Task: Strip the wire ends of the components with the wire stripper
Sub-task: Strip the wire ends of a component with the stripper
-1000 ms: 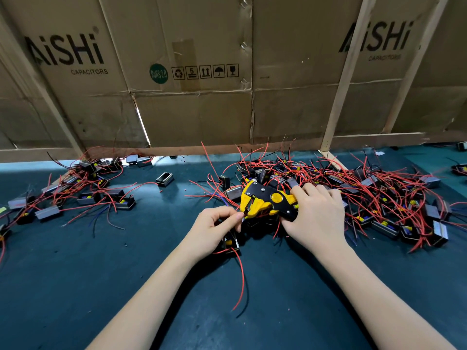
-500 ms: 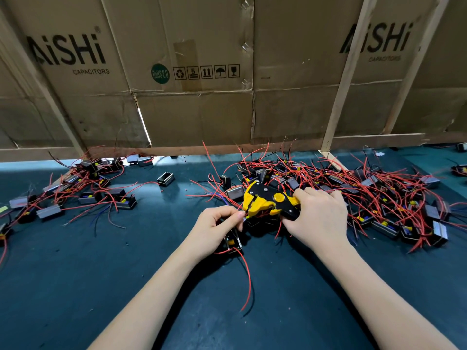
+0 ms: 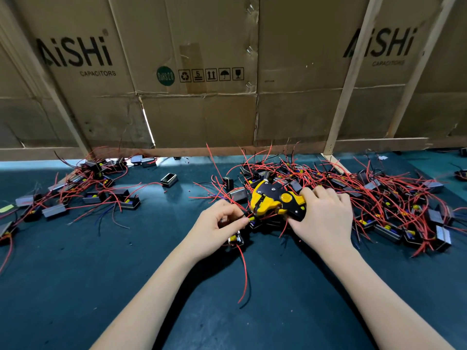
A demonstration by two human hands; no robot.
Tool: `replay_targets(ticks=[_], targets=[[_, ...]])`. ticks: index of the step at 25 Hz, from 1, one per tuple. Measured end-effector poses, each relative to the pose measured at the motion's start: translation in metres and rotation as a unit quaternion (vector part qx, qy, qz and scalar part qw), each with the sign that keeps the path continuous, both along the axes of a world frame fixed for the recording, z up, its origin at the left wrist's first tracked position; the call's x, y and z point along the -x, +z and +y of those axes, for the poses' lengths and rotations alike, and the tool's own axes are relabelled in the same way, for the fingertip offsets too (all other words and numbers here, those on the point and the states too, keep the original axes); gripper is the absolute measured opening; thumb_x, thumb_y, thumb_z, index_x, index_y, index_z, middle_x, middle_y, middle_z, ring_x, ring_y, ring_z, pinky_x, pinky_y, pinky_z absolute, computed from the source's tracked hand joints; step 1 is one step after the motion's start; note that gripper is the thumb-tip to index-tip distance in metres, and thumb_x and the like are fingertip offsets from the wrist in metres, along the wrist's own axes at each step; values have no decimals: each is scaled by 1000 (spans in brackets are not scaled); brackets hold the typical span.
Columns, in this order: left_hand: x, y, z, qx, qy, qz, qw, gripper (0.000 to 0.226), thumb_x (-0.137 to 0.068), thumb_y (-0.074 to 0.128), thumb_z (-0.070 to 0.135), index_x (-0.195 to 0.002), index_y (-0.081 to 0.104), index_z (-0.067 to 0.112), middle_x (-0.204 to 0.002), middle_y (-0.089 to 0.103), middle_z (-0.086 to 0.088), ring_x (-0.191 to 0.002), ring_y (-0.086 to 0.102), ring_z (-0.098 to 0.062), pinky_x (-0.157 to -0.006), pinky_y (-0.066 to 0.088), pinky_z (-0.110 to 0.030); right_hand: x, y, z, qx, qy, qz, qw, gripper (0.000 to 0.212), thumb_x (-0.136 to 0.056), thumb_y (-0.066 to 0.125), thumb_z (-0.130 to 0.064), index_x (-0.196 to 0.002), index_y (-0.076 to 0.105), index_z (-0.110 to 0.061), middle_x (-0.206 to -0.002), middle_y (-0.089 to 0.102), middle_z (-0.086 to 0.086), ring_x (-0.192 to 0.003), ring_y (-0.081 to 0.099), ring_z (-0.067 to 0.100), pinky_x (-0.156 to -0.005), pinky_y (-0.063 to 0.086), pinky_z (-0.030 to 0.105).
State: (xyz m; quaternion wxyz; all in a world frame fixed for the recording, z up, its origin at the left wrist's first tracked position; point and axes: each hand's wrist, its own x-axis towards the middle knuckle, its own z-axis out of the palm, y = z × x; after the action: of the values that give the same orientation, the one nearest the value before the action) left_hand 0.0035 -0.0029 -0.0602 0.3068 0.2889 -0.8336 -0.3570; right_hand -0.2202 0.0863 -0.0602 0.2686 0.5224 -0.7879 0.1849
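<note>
The right hand grips the wire stripper; just left of it, the left hand pinches a wire. A slack pinch could let it slip.

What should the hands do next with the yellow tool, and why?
Probably squeeze the handles. The right hand grips the wire stripper, and the left hand pinches a wire end right at its mouth, so the wire looks lined up for stripping.
</note>
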Motion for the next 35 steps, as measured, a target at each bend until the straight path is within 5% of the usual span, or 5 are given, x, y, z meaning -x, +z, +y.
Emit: replay_targets(ticks=[4,11,19,23,35], targets=[[-5,5,-4,48,80,-65,994,12,-91,66,21,-79,64,18,-72,56,6,-59,48,-2,-60,40,-19,9,-1,-1,22,-17,-46,999,50,-66,75,-59,-88,66,-15,-82,64,5,-85,62,32,-75,36,39],[6,2,2,-319,81,167,929,35,-93,56,-8,-124,52,8,-107,57,-10,-73,69,-20,-74,61,-31,16,-1,-1,39,-22,-89,995,46,-70,73,-58,-86,65,-16,-82,63,5,-86,61,32,-77,36,39],[-27,15,-26,-57,160,78,982,58,-90,55,-6,-139,45,23,-111,70,-3,-79,71,-23,-90,54,-45,16,0,2,55,-18,-112,992,43,-69,76,-53,-85,65,-15,-80,63,5,-84,61,33,-75,35,39],[-76,10,-60,177,402,-161,884,62,-86,61,7,-144,38,7,-118,65,-17,-115,55,-37,-96,40,-48,21,2,1,71,-24,-133,988,44,-72,74,-57,-87,64,-16,-80,61,3,-85,60,33,-76,33,38],[-111,-6,-78,97,493,-179,846,22,-87,61,-2,-107,69,-4,-112,56,-28,-106,52,-48,-81,46,-53,19,2,3,66,-13,-121,990,45,-71,74,-57,-86,64,-15,-80,61,4,-84,61,33,-74,33,39]])
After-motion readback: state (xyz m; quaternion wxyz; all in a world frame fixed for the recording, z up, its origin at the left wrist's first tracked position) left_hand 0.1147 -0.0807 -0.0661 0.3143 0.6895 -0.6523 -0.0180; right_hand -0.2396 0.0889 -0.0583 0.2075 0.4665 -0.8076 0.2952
